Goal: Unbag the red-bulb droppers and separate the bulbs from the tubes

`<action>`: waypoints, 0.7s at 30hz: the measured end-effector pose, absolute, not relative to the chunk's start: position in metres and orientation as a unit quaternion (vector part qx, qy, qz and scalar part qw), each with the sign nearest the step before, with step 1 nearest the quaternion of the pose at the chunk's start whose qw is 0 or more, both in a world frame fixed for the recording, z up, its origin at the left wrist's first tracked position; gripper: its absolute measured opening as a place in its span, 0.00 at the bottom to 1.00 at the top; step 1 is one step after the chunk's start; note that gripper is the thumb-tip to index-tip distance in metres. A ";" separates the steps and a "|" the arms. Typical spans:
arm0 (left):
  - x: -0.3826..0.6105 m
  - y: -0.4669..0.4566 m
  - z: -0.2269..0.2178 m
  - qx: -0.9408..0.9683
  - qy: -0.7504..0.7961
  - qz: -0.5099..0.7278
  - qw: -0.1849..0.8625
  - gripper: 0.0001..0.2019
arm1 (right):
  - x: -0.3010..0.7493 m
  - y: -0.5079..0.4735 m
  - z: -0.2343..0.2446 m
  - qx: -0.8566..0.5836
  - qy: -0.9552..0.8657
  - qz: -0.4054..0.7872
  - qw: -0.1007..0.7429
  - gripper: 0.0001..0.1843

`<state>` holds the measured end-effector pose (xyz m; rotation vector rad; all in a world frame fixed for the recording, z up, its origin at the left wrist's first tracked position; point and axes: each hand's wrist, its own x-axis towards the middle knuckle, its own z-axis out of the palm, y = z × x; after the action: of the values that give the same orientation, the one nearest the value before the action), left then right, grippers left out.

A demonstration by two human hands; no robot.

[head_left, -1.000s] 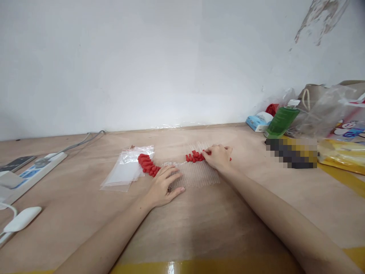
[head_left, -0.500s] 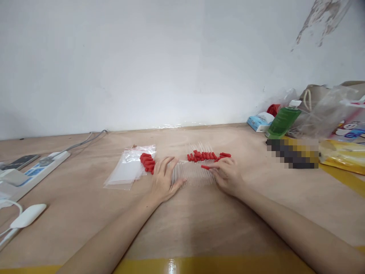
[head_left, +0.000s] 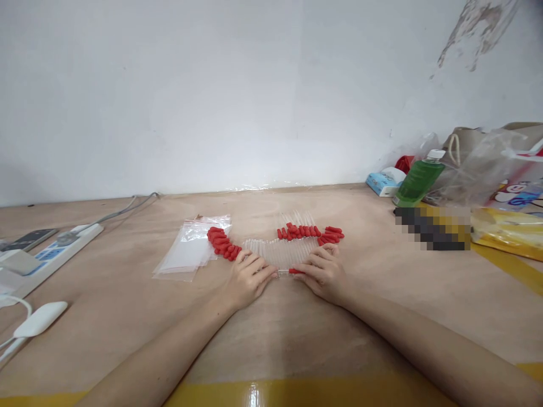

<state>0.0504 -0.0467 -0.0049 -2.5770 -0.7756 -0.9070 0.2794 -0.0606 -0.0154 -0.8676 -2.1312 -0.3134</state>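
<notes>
Between my hands lies a row of thin clear tubes (head_left: 275, 252) on the wooden table. My left hand (head_left: 250, 278) is closed on the end of one clear tube (head_left: 283, 272), low in front of the row. Closed around a small red rubber cap (head_left: 296, 271), my right hand (head_left: 324, 273) has it at the tube's other end; whether it is over the tube end I cannot tell. Red caps (head_left: 220, 243) lie in a curved line beside my left hand. Others form a row (head_left: 299, 231) over the far tubes, and a small heap (head_left: 332, 234) sits behind my right hand.
Clear zip bags (head_left: 182, 254) lie left of the red caps. A white power strip (head_left: 59, 257) and a white plug-like piece (head_left: 41, 320) are at the far left. On the right stand a green bottle (head_left: 419, 181), a blue tissue pack (head_left: 383, 183) and plastic bags (head_left: 475, 169).
My right hand has brought a red cap down and nearer to me. My left hand has moved from the row's left side to its near edge and now pinches a tube.
</notes>
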 end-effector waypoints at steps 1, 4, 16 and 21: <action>0.050 -0.047 -0.005 -0.898 -0.271 -0.312 0.151 0.06 | 0.279 -0.061 -0.015 -0.345 -0.842 -0.130 0.394 0.05; 0.050 -0.048 -0.004 -0.900 -0.272 -0.304 0.151 0.06 | 0.281 -0.063 -0.013 -0.348 -0.847 -0.134 0.379 0.07; 0.031 -0.044 -0.005 -0.851 -0.343 -0.382 0.110 0.08 | 0.314 -0.050 -0.009 -0.419 -0.794 -0.096 0.430 0.07; 0.033 -0.036 -0.007 -0.819 -0.379 -0.428 0.052 0.13 | 0.364 -0.012 -0.004 -0.569 -0.618 -0.015 0.542 0.17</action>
<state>0.0329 -0.0364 -0.0068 -2.4912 -1.1519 -1.3017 0.3641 -0.0121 -0.0036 -1.3519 -1.4666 -0.0361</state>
